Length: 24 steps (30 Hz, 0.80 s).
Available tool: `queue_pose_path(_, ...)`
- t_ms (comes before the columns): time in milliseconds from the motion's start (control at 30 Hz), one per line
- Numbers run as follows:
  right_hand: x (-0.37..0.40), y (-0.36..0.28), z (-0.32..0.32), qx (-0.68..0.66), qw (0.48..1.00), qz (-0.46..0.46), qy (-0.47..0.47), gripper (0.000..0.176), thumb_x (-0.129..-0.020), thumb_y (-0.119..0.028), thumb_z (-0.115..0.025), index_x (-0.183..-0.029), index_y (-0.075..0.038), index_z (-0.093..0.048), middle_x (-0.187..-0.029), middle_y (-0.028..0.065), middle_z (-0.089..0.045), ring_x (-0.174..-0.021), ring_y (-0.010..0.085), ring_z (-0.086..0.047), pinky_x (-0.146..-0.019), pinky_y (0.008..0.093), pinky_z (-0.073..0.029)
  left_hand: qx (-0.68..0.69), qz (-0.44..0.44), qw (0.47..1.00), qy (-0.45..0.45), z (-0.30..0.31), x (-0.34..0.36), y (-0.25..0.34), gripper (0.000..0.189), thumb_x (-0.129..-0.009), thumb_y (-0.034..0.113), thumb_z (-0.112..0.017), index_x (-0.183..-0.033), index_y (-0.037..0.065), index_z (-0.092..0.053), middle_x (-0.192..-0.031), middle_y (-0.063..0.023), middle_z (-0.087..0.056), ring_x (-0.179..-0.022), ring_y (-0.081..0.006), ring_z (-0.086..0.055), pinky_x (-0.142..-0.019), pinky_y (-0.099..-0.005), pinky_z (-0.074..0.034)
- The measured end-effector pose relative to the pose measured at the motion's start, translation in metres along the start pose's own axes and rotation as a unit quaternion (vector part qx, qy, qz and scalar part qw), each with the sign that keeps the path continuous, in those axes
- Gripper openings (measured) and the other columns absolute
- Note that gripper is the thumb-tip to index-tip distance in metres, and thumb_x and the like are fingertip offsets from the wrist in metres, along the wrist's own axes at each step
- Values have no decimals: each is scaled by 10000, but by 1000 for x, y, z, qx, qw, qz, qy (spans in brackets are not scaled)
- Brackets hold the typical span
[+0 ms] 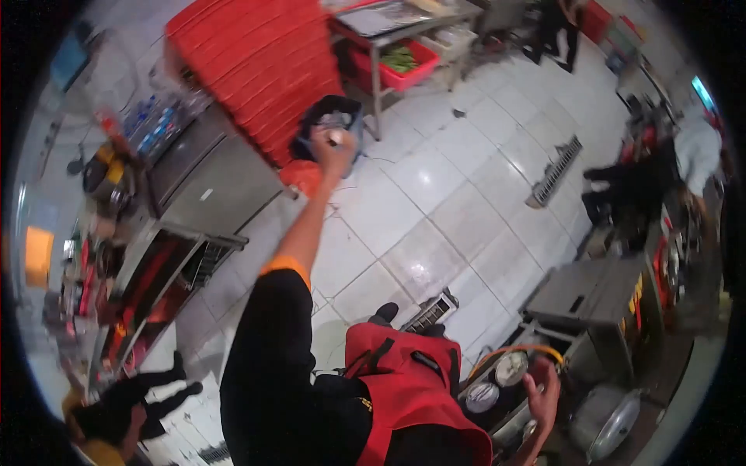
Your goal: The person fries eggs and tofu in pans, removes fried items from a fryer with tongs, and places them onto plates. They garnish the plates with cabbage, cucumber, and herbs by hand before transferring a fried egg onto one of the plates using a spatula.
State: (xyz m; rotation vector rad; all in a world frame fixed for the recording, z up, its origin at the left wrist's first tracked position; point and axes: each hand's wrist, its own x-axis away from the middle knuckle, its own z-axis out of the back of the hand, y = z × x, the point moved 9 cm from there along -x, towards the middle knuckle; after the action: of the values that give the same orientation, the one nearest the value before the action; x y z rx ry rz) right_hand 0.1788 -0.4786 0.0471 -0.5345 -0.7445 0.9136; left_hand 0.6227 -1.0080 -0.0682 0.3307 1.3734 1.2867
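My left hand [334,154] is stretched out on a long arm toward a dark bin [353,109] with a dark liner. Its fingers are closed around a small pale object [336,137], too small to name, just over the bin's near side. Low on the right, my right hand [542,392] is raised with its fingers apart and holds nothing. Beside it are two round containers with pale tops [511,368] and an orange hose [486,359].
Stacked red crates [256,70] stand behind the bin. A steel cabinet [221,175] is at left, a large pot [598,423] at lower right. Drain grates [556,172] cross the tiled floor. Other people stand at right [645,182], top right and lower left.
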Motion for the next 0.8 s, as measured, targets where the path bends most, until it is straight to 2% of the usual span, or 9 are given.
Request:
queue_pose_path(67, -13, 3, 1, -75, 997, -8, 22, 448, -785, -138, -636, -1180, -11, -468, -1024, 150, -588, -925, 244, -584, -820, 366, -446, -162, 374, 902, -144, 9, 7, -66, 510, -767, 439, -583, -933, -43, -566, -895, -189, -589, -775, -277, -577, -619, -398, -460)
queue_pose_path(200, -48, 6, 21, -30, 994, -5, 108, 509, -745, -204, -689, -1180, -36, -485, -1136, 146, -538, -1048, 260, -528, -870, 363, -430, 60, 260, 963, -40, -88, 79, -48, 843, -759, 464, -638, -1314, -30, -240, -1264, -242, -391, -1120, -294, -449, -913, -407, -403)
queue_pose_path(233, -62, -3, 29, -20, 986, 57, 156, 496, -751, -211, -682, -1175, -39, -491, -1152, 154, -525, -1073, 272, -510, -883, 360, -422, 89, 232, 957, -152, -137, 125, -19, 831, -783, 464, -612, -1346, 5, -207, -1326, -210, -329, -1177, -281, -390, -939, -373, -379)
queue_pose_path(300, -89, -33, 39, -39, 965, 142, 217, 492, -735, -189, -689, -1168, -46, -506, -1180, 155, -508, -1109, 290, -485, -914, 354, -400, 220, 506, 759, -345, -217, 278, 10, 539, -860, 527, -446, -1194, 106, -405, -1183, -114, -468, -1056, -259, -471, -881, -440, -399)
queue_pose_path(467, -169, -44, 74, -11, 905, 279, 320, 501, -788, -340, -600, -1201, -77, -493, -1250, 151, -465, -1193, 328, -399, -1003, 461, -275, 474, 590, 229, -612, -340, 482, 316, 634, -852, 615, -325, -1189, 92, -450, -1256, -121, -448, -1090, -241, -457, -900, -480, -350)
queue_pose_path(500, -201, -9, 66, 73, 932, 187, 303, 461, -832, -386, -520, -1171, -75, -528, -1276, 172, -434, -1235, 320, -347, -1017, 510, -206, 468, 582, 224, -626, -367, 460, 361, 634, -852, 615, -325, -1189, 92, -450, -1256, -121, -448, -1090, -241, -457, -900, -480, -350)
queue_pose_path(600, -277, 180, 95, -19, 942, -54, 330, 347, -846, -308, -521, -1076, -55, -582, -1161, 178, -509, -1133, 306, -458, -948, 438, -338, 457, 456, 553, -527, -475, 351, 402, 714, -839, 609, -367, -1337, 102, -289, -1378, -146, -309, -1202, -254, -356, -995, -462, -254)
queue_pose_path(667, -281, 221, 182, -210, 887, -18, 411, 243, -861, -236, -516, -965, -35, -606, -993, 148, -570, -919, 290, -570, -793, 354, -441, 466, 385, 646, -465, -551, 271, 391, 751, -836, 593, -394, -1382, 122, -184, -1398, -152, -263, -1223, -275, -328, -1017, -454, -229)
queue_pose_path(800, -280, 203, 392, 16, 798, -5, 602, 192, -848, -165, -528, -970, -20, -561, -671, 110, -569, -620, 232, -572, -605, 337, -459, 344, 398, 757, -387, -624, 208, 315, 740, -821, 538, -482, -1364, 132, -184, -1335, -144, -307, -1201, -310, -342, -968, -447, -300)
